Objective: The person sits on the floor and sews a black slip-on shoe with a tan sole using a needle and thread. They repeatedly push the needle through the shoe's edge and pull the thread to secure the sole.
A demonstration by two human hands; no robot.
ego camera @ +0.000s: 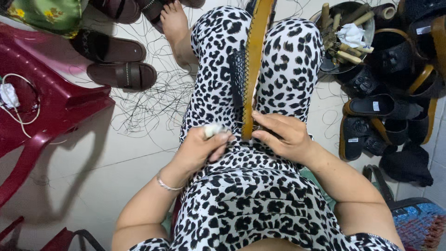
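Looking down, I see a tan-edged sandal sole with black woven upper (253, 60) clamped on edge between the knees, its long axis running straight away from me. My right hand (284, 135) is nearer, fingers closed on the sole's near end. My left hand (202, 146) sits just left of that end, fingers pinched shut on a small white lump (213, 129). Loose black threads (148, 100) litter the floor, brown sandals (121, 74) lie further left, and a bowl of tools (346, 35) stands right.
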